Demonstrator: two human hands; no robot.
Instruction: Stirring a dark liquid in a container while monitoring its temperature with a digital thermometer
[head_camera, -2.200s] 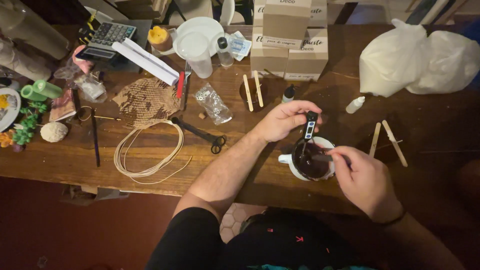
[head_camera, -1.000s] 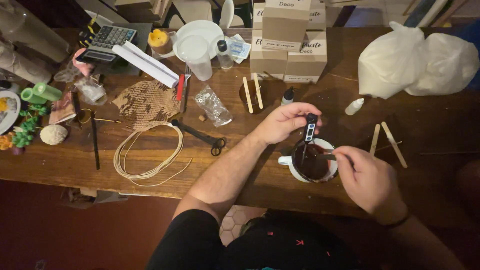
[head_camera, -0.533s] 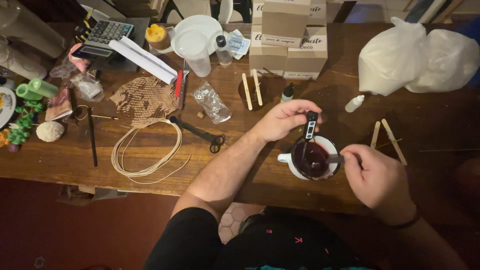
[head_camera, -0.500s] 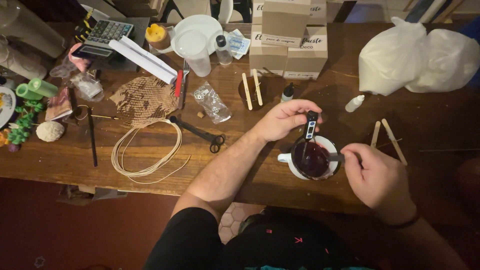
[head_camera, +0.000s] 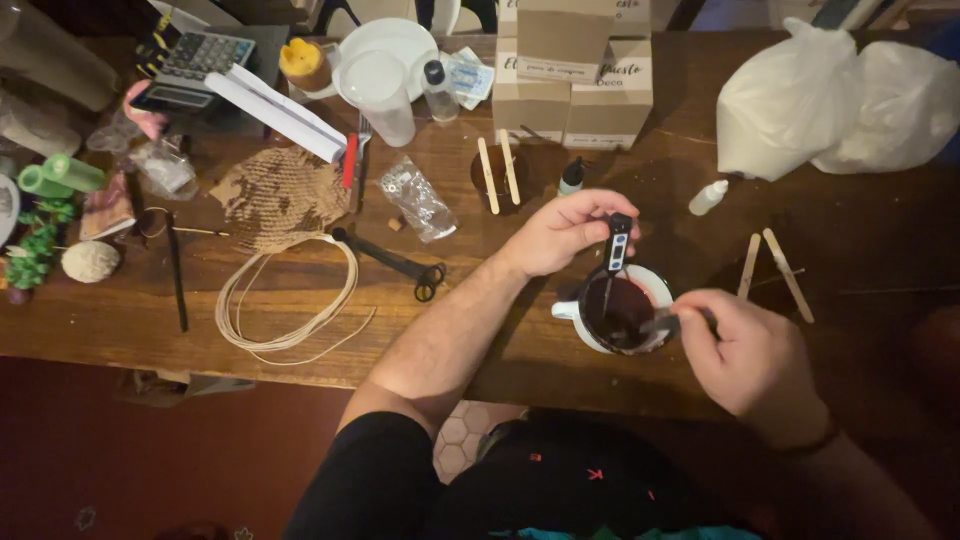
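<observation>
White cup (head_camera: 570, 311) between hands; left hand (head_camera: 560, 232) pinches thermometer (head_camera: 618, 243) above.

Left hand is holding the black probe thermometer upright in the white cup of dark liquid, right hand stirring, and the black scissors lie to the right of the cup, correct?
Not quite. In the head view the scissors lie left of the white cup, near the coiled cord. The left hand does hold the thermometer in the cup, and the right hand stirs.

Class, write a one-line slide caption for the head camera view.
Left hand holds a black probe thermometer in a white mug of dark liquid while the right hand stirs.
</observation>
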